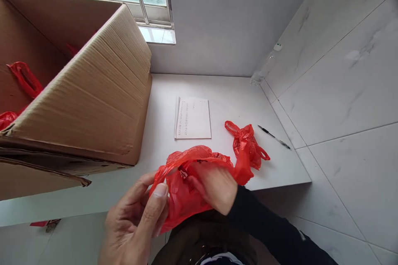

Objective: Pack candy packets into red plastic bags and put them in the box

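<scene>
A red plastic bag (183, 203) hangs open at the table's front edge. My left hand (139, 215) pinches its left rim between thumb and fingers. Reaching into the bag's mouth from the right is my right hand (217, 184), blurred by motion, its fingers hidden inside the red plastic. A small printed label (183, 174) shows inside the bag. Behind and to the right, a knotted red bag (248, 145) lies on the white table (161, 112).
A large open cardboard box (93, 91) with red bags inside stands at the left. A sheet of printed paper (195, 120) lies mid-table. A pen (273, 137) is at the right, and a clear plastic bottle (263, 68) is in the back right corner.
</scene>
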{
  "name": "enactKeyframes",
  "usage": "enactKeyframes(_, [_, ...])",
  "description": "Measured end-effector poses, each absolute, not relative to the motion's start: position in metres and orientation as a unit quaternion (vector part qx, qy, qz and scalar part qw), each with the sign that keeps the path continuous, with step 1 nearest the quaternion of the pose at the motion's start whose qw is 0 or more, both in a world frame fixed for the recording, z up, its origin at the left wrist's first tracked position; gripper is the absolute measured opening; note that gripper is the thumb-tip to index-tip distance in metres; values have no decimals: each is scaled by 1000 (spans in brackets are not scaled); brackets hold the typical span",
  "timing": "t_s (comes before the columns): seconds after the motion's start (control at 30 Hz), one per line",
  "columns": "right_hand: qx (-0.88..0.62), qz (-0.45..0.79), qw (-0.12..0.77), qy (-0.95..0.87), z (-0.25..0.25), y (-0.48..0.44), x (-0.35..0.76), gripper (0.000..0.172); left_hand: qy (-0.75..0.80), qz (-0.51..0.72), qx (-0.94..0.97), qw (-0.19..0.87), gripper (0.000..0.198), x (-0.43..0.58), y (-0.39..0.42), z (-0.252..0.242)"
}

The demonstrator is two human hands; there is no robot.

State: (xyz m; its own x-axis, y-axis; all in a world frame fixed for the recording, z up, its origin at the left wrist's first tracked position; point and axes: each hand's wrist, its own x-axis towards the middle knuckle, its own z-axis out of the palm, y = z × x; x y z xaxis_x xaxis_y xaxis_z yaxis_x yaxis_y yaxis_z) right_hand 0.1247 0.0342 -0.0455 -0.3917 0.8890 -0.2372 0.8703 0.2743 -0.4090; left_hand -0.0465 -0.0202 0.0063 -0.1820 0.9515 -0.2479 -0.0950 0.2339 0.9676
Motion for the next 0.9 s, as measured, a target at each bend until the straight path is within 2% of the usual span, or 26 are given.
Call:
enactKeyframes(0.2, [-517, 316, 136, -784, -64, 38, 105, 26, 590, 497, 369, 519, 40, -48, -24, 10])
enactKeyframes(0.4, [-628, 313, 79, -708, -39, 31, 137, 36, 587, 517, 352, 514, 37, -48, -21, 9])
enactKeyframes(0.53, [-541, 392, 134, -731, -36, 32, 144, 27, 586, 501, 342, 538, 41, -47, -22, 4])
enactKeyframes(0.6, [-485, 423, 156, -749, -44, 33, 141, 31, 589, 494, 335, 545, 43, -50, -25, 1])
enactKeyframes(0.7, [-480, 353, 163, -786, -60, 32, 134, 37, 595, 492, 332, 542, 45, -53, -28, -2])
enactKeyframes(0.8, [-506, 289, 112, -805, -68, 29, 125, 39, 602, 482, 360, 525, 42, -52, -29, 0])
enactKeyframes(0.9, [-504, 276, 83, -814, -68, 28, 118, 43, 607, 465, 404, 502, 36, -48, -28, 5])
